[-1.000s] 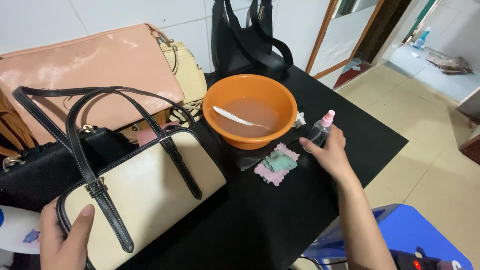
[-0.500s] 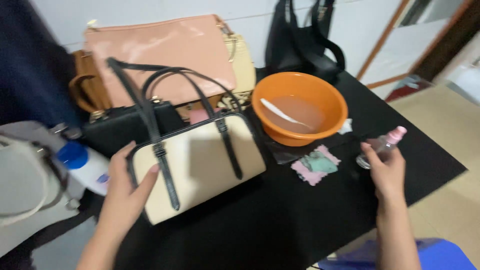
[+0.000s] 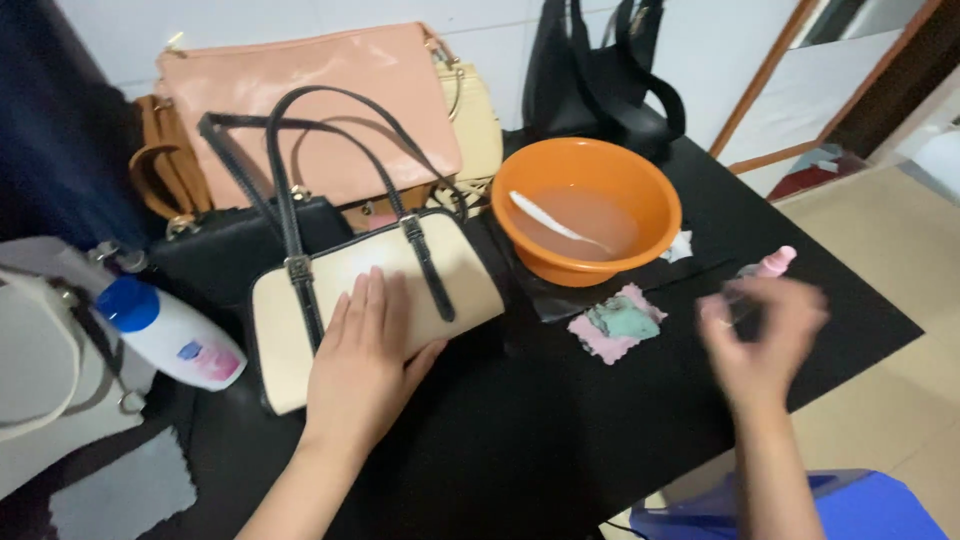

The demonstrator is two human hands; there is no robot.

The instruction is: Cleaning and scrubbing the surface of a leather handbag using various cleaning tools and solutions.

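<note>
Black table is filling the centre of the frame, with everything resting on it.

Cream handbag with black straps is lying flat at centre left. Left hand is pressing on it palm down, fingers spread flat, not gripping. To do this well: keep the palm weight over the middle of the bag so it is not sliding on the table, and keep fingers off the straps.

Right hand is hovering at centre right, motion-blurred; looks loosely open and empty, but can't tell for sure. It is sitting just in front of the small spray bottle with the pink cap.

Pink bag is leaning on the wall at upper left; black bag at top centre.

Orange bowl of cloudy water is sitting right of the handbag, a white stick-like tool in it.

White lotion bottle, blue cap, pink-and-blue label, is lying tilted at the left edge.

Pink and green cloths are lying stacked below the bowl.
</note>
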